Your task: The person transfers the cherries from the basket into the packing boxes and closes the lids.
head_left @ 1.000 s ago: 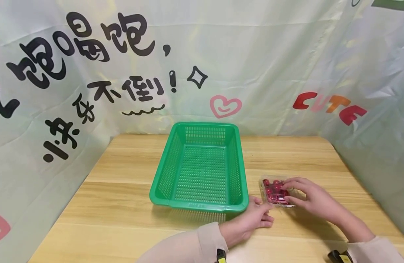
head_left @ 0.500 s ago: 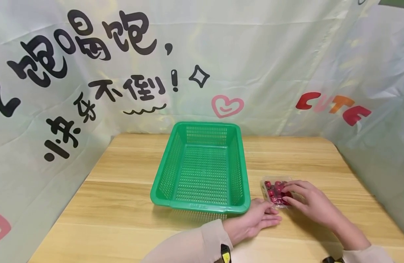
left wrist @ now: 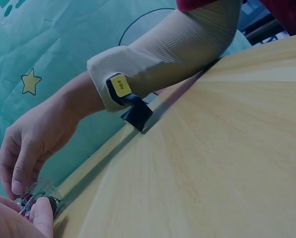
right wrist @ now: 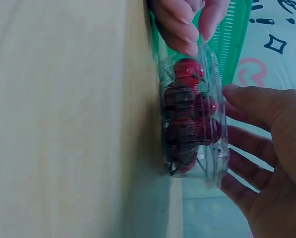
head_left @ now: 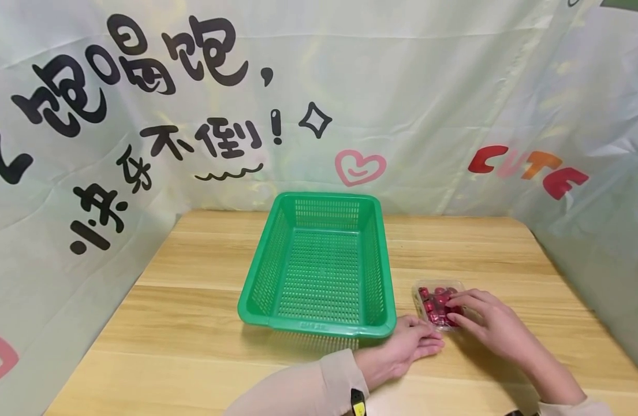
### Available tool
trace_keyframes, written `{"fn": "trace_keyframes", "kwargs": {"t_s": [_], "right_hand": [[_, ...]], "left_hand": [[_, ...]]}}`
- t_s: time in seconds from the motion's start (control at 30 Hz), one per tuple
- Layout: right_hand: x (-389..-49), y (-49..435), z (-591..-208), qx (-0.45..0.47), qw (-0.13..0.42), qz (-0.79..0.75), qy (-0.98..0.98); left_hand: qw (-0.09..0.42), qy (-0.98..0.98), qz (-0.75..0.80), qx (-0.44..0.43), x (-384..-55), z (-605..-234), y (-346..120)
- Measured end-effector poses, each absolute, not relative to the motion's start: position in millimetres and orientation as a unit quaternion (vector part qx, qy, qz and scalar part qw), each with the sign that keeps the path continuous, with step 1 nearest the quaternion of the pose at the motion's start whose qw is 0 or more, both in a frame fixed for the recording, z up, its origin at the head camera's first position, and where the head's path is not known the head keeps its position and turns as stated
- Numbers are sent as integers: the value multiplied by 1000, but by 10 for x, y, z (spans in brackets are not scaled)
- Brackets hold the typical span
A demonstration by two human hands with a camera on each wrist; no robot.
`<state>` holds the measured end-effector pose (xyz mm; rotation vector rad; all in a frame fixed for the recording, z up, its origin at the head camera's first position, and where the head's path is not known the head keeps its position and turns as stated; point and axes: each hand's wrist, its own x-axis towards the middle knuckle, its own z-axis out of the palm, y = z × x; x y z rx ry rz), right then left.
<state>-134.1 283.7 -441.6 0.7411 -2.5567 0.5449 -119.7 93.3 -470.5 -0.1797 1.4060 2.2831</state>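
Observation:
A clear plastic clamshell box [right wrist: 209,163] of red cherries [right wrist: 188,72] lies on the table to the right of the green basket. At the box's near left corner, my left hand [head_left: 409,345] pinches the plastic edge between thumb and fingers, as the right wrist view shows. My right hand [head_left: 497,325] arches over the box from the right. Its thumb and spread fingertips rest on the lid [right wrist: 219,148], fingers slightly bent. In the left wrist view, part of the box [left wrist: 46,191] shows between both hands.
A green plastic basket [head_left: 316,327] with perforated walls stands in the middle of the wooden table [head_left: 189,323], close to my left hand. Printed fabric [head_left: 412,86] hangs behind the table and along both sides.
The box and both hands have shifted slightly right in the head view. The left hand has come closer to the box's near corner. The last half second shows almost no movement.

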Motion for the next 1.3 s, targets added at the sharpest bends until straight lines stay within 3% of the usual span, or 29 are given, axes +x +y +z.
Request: {"fn": "trace_keyframes", "kwargs": {"t_s": [0.7, 0.93, 1.1, 1.3], "right_hand": [[-1282, 2735, -4373, 249, 205, 186, -928], [-1278, 2727, -4378, 252, 206, 194, -925], [-1271, 2739, -4367, 258, 202, 196, -924], [-1265, 2764, -4357, 265, 201, 193, -923]], "left_hand": [[199, 527, 824, -65, -1197, -4699, 951], [166, 601, 780, -57, -1136, -4628, 938], [129, 699, 703, -1, -1086, -4534, 881], [49, 797, 586, 138, -1059, -4451, 805]]}}
